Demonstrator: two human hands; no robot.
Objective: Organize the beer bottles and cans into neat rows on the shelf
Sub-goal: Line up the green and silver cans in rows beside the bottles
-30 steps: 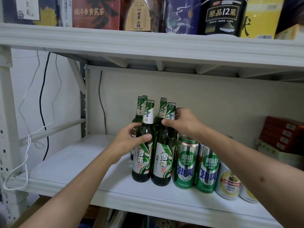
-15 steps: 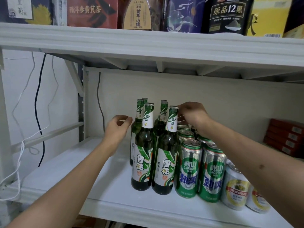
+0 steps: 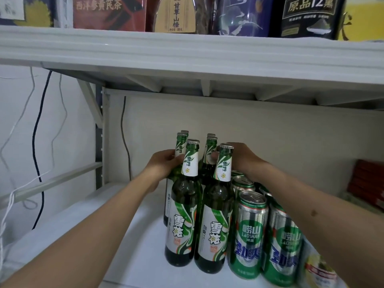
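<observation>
Green beer bottles [image 3: 182,221] stand upright in two files near the middle of the white shelf [image 3: 87,231], with green cans [image 3: 249,235] in files touching their right side. The left hand [image 3: 164,165] grips the neck of a rear left-file bottle; the right hand [image 3: 239,159] curls around a rear right-file bottle neck. Boxes and tins [image 3: 307,17] fill the upper shelf [image 3: 187,50]; cables [image 3: 39,142] hang along the left wall.

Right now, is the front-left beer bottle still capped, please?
Capped: a silver crown cap sits on the neck of the front-left beer bottle.
</observation>
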